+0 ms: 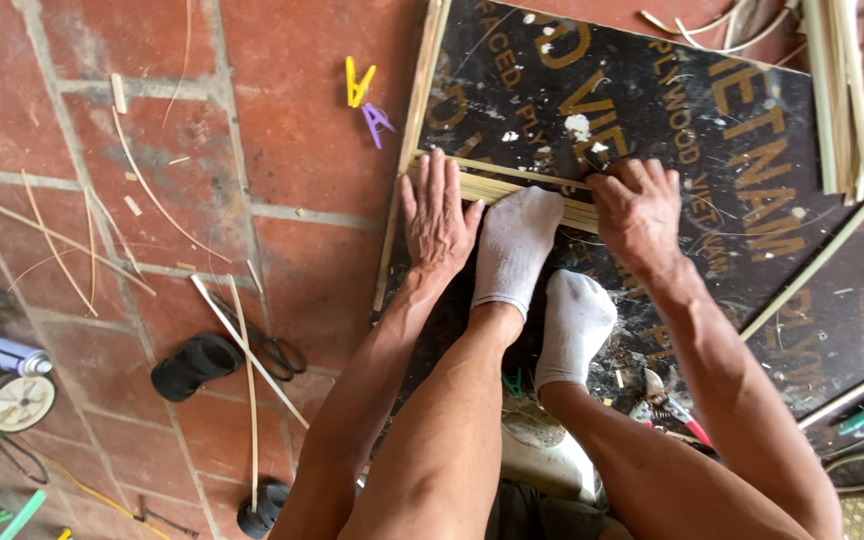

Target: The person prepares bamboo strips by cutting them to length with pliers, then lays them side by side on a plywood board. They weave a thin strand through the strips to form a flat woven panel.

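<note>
Only a few flat bamboo strips [512,188] lie side by side on the dark board [752,180], so the work looks to be at an early stage: a short run of pale slats is laid, and a thick bundle of spare strips [842,90] waits at the board's upper right, untouched. The left hand [437,215] lies flat and spread, palm down on the left ends of the strips, pressing rather than gripping. The right hand [637,210] is curled over their right ends, fingers bent close together; whether it pinches a strip or a small tool I cannot tell, since the knuckles hide the fingertips. A foot in a white sock [514,245] rests on the middle of the strips between the two hands, and the other socked foot [574,325] sits nearer the body on the board. The strips are thin, straight and yellowish with a smooth split face; the board is glossy black, scuffed and flecked with white. Red-handled pruning shears [670,402] lie by the right leg. Loose slivers [132,190] are scattered over the rough red floor tiles [282,130], near two plastic clothes pegs [367,100], yellow and purple.
</note>
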`<state>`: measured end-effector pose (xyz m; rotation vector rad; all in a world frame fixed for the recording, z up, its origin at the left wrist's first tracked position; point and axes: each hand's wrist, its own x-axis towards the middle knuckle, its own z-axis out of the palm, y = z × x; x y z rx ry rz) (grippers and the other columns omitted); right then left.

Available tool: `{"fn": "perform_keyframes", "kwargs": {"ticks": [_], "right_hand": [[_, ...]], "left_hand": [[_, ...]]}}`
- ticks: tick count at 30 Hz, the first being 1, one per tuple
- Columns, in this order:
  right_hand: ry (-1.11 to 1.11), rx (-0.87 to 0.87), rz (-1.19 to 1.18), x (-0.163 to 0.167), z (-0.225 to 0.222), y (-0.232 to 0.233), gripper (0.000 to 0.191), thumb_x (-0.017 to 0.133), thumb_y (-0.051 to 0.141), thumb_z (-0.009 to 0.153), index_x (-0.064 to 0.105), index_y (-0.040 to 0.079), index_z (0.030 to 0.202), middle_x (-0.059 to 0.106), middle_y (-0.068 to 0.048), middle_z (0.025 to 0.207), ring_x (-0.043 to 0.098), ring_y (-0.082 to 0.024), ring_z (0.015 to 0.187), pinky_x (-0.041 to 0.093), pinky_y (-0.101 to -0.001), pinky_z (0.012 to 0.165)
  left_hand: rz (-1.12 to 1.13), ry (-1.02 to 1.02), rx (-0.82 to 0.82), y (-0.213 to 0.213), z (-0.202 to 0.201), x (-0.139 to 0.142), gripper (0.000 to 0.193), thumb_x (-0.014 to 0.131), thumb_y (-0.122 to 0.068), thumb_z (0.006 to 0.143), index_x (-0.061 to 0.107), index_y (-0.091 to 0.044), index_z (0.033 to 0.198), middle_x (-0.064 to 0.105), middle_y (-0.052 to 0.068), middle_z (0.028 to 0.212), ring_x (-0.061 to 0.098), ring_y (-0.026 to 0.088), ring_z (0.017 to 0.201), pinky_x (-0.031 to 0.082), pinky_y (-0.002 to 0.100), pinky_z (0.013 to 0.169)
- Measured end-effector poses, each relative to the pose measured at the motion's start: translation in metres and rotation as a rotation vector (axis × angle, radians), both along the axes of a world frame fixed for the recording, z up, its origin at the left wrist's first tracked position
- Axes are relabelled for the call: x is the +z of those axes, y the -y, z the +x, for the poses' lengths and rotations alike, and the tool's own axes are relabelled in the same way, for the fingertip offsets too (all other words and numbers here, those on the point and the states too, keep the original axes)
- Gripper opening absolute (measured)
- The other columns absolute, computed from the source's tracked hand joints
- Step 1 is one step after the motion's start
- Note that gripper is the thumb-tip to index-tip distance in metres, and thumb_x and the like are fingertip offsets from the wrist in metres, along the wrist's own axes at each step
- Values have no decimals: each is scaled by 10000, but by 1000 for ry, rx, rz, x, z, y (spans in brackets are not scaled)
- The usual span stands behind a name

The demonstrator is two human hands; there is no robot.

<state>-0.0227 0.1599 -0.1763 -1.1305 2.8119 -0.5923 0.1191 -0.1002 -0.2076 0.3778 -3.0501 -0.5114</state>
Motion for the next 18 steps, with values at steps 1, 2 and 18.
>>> {"fn": "perform_keyframes", "kwargs": {"ticks": [1,2,18], "right_hand": [[0,1,-20,1,5,1,132,731,83,978,778,118,1096,657,-19,996,550,-201,920,411,-387,817],[1,2,-41,3,10,1,136,738,86,967,769,115,1095,651,-20,1015,541,-207,941,394,-397,841],[0,-169,-246,35,-20,-41,227,714,-29,890,723,66,1096,605,-101,939,575,-311,874,431,-444,751]], "left_hand": [[-15,5,4,-1,1,0,792,659,-405,1003,315,6,1586,238,211,1683,227,375,1577,152,623,1276],[-32,10,7,-2,3,-1,788,657,-409,1008,315,-6,1592,236,207,1685,228,374,1578,152,622,1277],[31,-13,-40,-13,10,2,749,669,-303,1000,324,12,1585,218,273,1678,191,444,1574,125,642,1266]]}}
